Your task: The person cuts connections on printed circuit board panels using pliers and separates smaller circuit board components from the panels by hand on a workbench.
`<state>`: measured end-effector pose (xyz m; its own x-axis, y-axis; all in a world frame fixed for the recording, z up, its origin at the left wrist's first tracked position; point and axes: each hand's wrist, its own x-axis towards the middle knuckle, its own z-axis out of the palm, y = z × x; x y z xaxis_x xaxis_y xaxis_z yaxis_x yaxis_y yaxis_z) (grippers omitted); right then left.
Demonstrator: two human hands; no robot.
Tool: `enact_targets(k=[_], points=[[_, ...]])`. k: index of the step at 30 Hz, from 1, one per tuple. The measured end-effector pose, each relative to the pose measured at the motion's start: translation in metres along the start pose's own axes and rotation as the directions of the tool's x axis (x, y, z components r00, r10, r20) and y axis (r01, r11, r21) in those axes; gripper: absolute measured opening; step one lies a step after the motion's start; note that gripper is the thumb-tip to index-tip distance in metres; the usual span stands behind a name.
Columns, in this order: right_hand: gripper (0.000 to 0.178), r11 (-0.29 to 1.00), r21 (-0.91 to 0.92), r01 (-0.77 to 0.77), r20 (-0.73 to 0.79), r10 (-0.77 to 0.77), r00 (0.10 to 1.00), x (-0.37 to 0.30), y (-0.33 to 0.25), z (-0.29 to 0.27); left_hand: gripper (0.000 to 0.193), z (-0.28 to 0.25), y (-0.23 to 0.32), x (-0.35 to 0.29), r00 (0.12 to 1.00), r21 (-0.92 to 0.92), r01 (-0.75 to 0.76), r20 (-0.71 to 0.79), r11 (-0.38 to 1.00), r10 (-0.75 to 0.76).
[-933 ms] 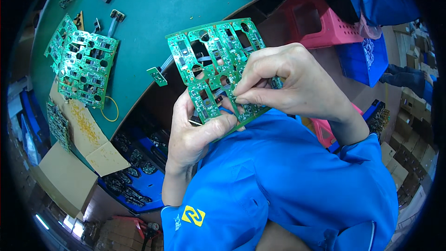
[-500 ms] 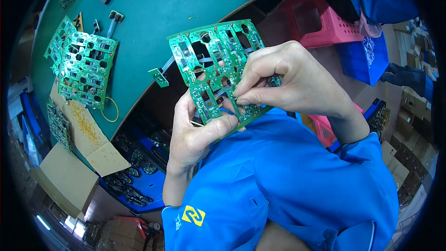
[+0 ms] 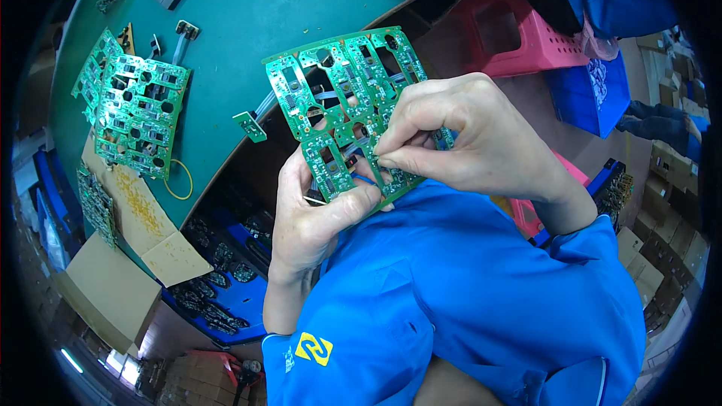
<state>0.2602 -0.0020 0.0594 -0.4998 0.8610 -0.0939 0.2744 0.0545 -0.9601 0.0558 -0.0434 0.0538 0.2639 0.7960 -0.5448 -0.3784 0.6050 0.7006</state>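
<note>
A green circuit board panel [image 3: 347, 71] with several cut-outs is held up in front of my chest. My left hand [image 3: 320, 214] grips its lower left corner, thumb on the top face and fingers underneath. Over the panel's right part, my right hand [image 3: 459, 131] is closed in a pinch, thumb and index fingertip meeting at the board's surface. Whatever lies between those fingertips is too small or hidden to make out. From the panel's left edge a small green board [image 3: 250, 127] hangs on a grey ribbon cable.
More board panels [image 3: 139, 109] lie on the green table [image 3: 256, 15] at left, by a yellow loop [image 3: 180, 180] and a cardboard sheet [image 3: 139, 210]. A blue tray [image 3: 226, 301] of dark parts sits below. Rightward stand a pink stool [image 3: 519, 34] and a blue bin [image 3: 594, 98].
The panel has shifted slightly left and tilted a little. My right hand's pinch has moved a short way left with it, and my left hand keeps its grip.
</note>
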Motion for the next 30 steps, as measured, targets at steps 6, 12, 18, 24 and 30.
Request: enact_targets(k=[6, 12, 18, 24, 30], points=[[0.016, 1.0, -0.003, 0.019, -0.035, -0.019, 0.999, -0.002, 0.001, 0.003, 0.052, -0.006, 0.0, 0.0, 0.999, -0.027, 0.024, 0.048, 0.999, -0.022], [0.018, 0.998, 0.051, 0.022, -0.06, -0.019, 0.998, -0.005, 0.004, 0.004, 0.053, -0.009, -0.004, -0.002, 0.999, -0.074, 0.013, 0.047, 0.997, -0.01], [0.015, 0.988, 0.069, 0.136, -0.137, -0.125, 0.983, -0.006, 0.003, 0.006, 0.064, -0.01, -0.005, -0.003, 0.998, -0.058, 0.054, -0.013, 0.997, -0.055], [0.015, 0.977, 0.104, 0.188, -0.23, -0.161, 0.96, -0.009, 0.0, -0.002, 0.057, -0.01, -0.002, -0.004, 0.998, -0.145, 0.054, 0.034, 0.988, -0.05], [0.014, 0.99, 0.113, 0.088, -0.196, -0.065, 0.978, -0.028, -0.005, -0.014, 0.061, -0.005, -0.006, -0.006, 0.996, -0.135, -0.081, -0.051, 0.988, 0.075]])
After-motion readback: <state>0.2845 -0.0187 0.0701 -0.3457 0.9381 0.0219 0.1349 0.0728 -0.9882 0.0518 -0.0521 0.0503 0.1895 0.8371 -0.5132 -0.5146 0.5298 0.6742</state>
